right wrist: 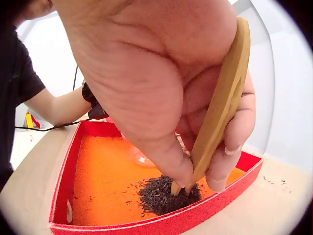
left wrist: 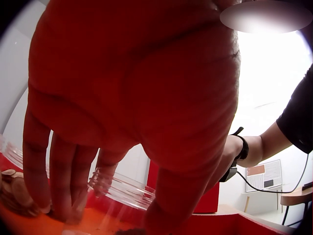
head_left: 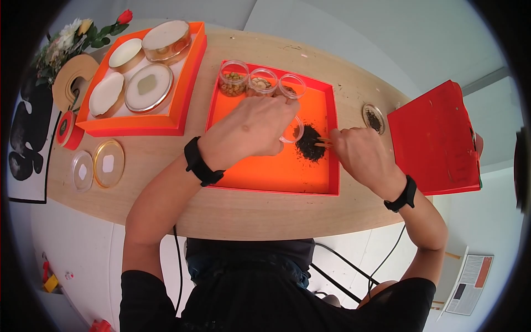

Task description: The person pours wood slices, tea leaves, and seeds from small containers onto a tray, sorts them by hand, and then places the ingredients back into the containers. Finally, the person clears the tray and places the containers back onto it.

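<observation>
My left hand (head_left: 249, 127) reaches over the tray and grips a clear jar (head_left: 299, 130), its mouth turned toward a pile of dark, dry tea leaves (head_left: 311, 145). In the right wrist view the jar (right wrist: 142, 157) shows low over the orange floor, beside the leaves. My right hand (head_left: 362, 157) pinches bamboo tweezers (right wrist: 222, 105) between thumb and fingers. The tweezers' tips reach into the leaf pile (right wrist: 164, 196). Most of the held jar is hidden under my left hand.
Along the red tray's (head_left: 276, 193) back stand jars of greenish pieces (head_left: 233, 86), pale slices (head_left: 261, 83) and a third jar (head_left: 293, 84). A lid with dark leaves (head_left: 374, 119) and a red box (head_left: 434, 138) are right. Left are an orange box (head_left: 177, 119) of round containers and clear lids (head_left: 109, 163).
</observation>
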Available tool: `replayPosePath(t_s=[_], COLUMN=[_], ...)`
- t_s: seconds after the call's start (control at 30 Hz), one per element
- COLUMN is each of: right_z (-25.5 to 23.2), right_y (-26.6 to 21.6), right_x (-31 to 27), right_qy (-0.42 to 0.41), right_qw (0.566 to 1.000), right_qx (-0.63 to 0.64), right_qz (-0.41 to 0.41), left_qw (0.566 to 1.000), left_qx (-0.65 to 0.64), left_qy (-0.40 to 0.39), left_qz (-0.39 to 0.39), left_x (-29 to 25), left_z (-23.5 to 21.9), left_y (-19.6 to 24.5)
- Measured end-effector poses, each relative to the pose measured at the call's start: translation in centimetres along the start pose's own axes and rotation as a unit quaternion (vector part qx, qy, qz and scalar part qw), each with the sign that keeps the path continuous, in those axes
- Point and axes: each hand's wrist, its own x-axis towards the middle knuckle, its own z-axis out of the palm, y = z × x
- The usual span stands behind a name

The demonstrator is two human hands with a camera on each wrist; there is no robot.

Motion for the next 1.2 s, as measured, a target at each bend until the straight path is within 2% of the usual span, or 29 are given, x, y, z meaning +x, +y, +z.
replayPosePath(t_s=[0.2, 0.27, 0.3, 0.47, 0.57, 0.77, 0.8, 0.87, 1.07, 1.2], right_z=[0.3, 0.7, 0.9, 1.2, 1.0, 0.5, 0.3, -0.6, -3.6, -4.9], right_y=[-0.4, -0.3, -0.2, 0.0, 0.1, 0.6, 0.6, 0.5, -0.1, -1.0], right_x=[-0.9, -1.3, -1.5, -2.2, -2.5, -2.7, -2.7, -2.6, -2.4, -1.7], right_qy=[0.025, 0.028, 0.029, 0.043, 0.038, 0.065, 0.062, 0.062, 0.076, 0.095], right_qw=[0.999, 0.999, 0.999, 0.998, 0.998, 0.997, 0.996, 0.996, 0.995, 0.995], right_qx=[-0.028, -0.029, -0.029, -0.019, -0.020, -0.006, -0.010, -0.018, -0.031, -0.011], right_qz=[0.020, 0.026, 0.029, 0.035, 0.039, 0.049, 0.060, 0.064, 0.059, 0.034], left_qw=[0.999, 0.998, 0.998, 0.999, 0.998, 0.998, 0.998, 0.995, 0.997, 0.996], left_qx=[-0.032, -0.050, -0.049, -0.052, -0.052, -0.057, -0.055, -0.065, -0.074, -0.084], left_qy=[0.015, -0.035, -0.036, -0.013, -0.034, -0.012, -0.012, -0.078, -0.019, -0.029], left_qz=[0.032, 0.014, 0.016, 0.008, 0.002, 0.020, 0.019, -0.023, 0.010, 0.010], left_x=[-0.1, 0.1, 0.2, 0.5, 0.4, 0.3, 0.4, 0.6, 0.4, 0.5], left_z=[-0.1, -0.6, -0.5, 0.2, -0.4, 0.0, -0.1, -0.5, 0.2, -0.1], left_y=[0.3, 0.5, 0.6, 0.4, 0.7, 0.5, 0.5, 0.7, 0.3, 0.6])
